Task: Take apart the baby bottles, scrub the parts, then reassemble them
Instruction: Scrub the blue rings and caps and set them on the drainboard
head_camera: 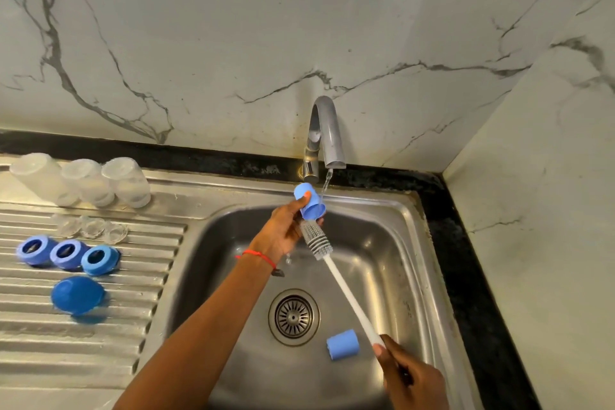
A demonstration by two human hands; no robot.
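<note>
Blue cap (pixel 308 201) in my left hand (pixel 283 236), fingers curled round its wall, open mouth tilted down toward brush, just beside tap stream (pixel 326 184). Right hand (pixel 411 376) clamped on white handle of bottle brush (pixel 349 296); grey bristle head (pixel 317 241) just below cap mouth, whether touching I cannot tell. Judgement: cap light, stiff plastic, slick when wet; grip by side wall, not rim. Second blue cap (pixel 342 344) lies on sink (pixel 392 243) floor just left of right hand. Bottle bodies (pixel 83 181), collars (pixel 68 253) well left of left hand.
</note>
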